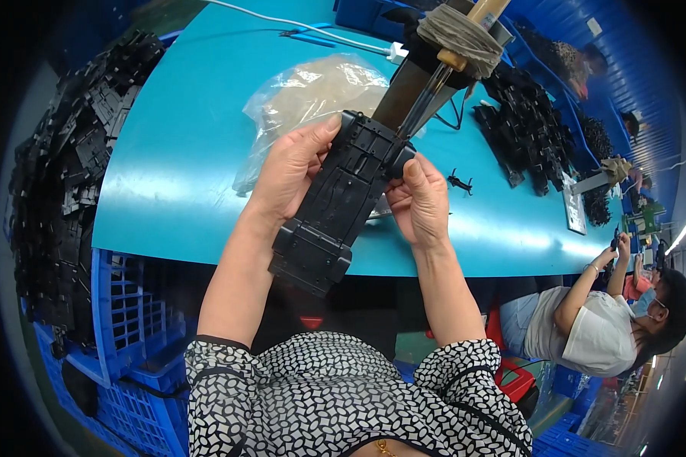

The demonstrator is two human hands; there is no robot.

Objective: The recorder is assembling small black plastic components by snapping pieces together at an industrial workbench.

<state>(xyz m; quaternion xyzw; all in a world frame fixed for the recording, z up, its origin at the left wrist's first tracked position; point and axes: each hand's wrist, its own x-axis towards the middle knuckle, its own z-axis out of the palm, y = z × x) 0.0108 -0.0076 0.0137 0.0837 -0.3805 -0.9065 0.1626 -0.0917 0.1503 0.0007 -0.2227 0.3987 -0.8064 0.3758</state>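
Note:
A long black plastic part (335, 190), which looks like a toy vehicle chassis, is held up tilted over the near edge of the table. Molded ribs, screw holes and rounded blocks show along its upper face. My left hand (291, 167) grips its upper left side, thumb on the corner block. On the opposite side, my right hand (421, 202) closes round the upper right edge, thumb against the other block. The part's top end is close to a stand-like device (459, 38) with grey cloth wrapped round it and thin metal rods; whether they touch I cannot tell.
A clear plastic bag (301, 90) lies on the turquoise table (168, 183) behind my left hand. Beyond my right hand are a small black piece (460, 181) and piled black parts (530, 133). More heap up at left (68, 167), above blue crates (118, 312). A co-worker (594, 320) sits right.

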